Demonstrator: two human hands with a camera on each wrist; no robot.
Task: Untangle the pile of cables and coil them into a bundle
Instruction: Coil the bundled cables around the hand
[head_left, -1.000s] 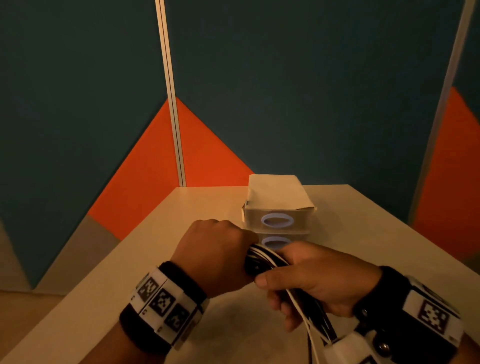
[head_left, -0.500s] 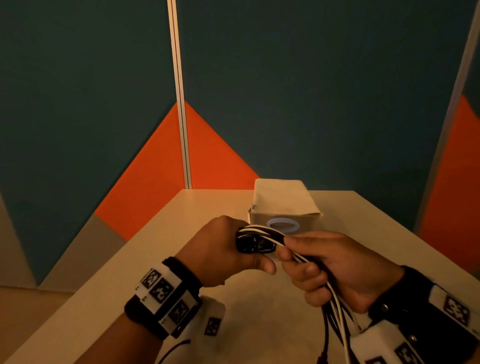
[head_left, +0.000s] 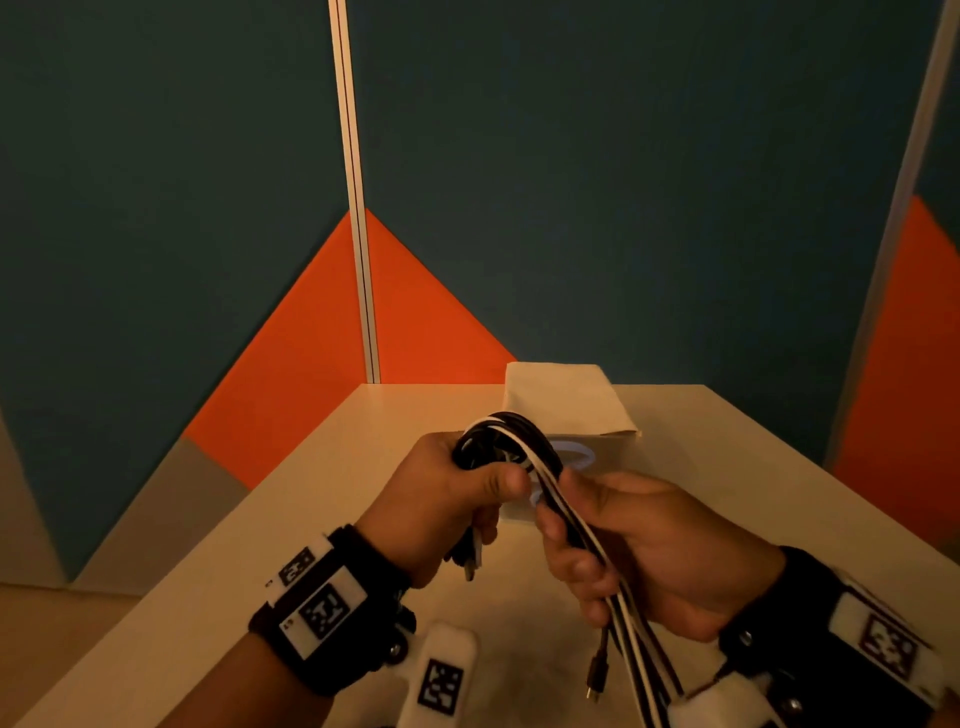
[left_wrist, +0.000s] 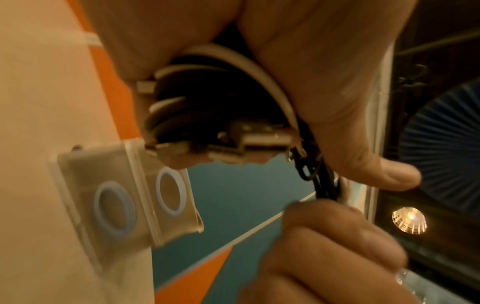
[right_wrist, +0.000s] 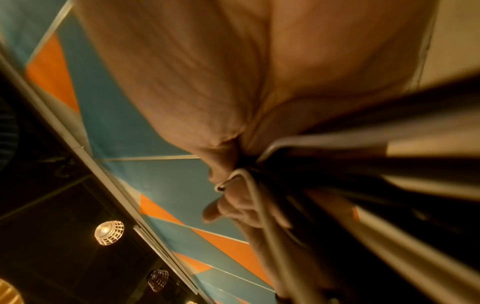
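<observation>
A left hand (head_left: 447, 499) grips a coil of black and white cables (head_left: 506, 441) in its fist, plug ends poking out below the fingers. Just beside it, the right hand (head_left: 644, 561) curls around the loose strands trailing down toward its wrist. The cables look light, limp and springy; holding the coil's crossing point likely keeps loops from slipping.

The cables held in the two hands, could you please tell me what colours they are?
The cables are black and white, clearest in the head view.
</observation>
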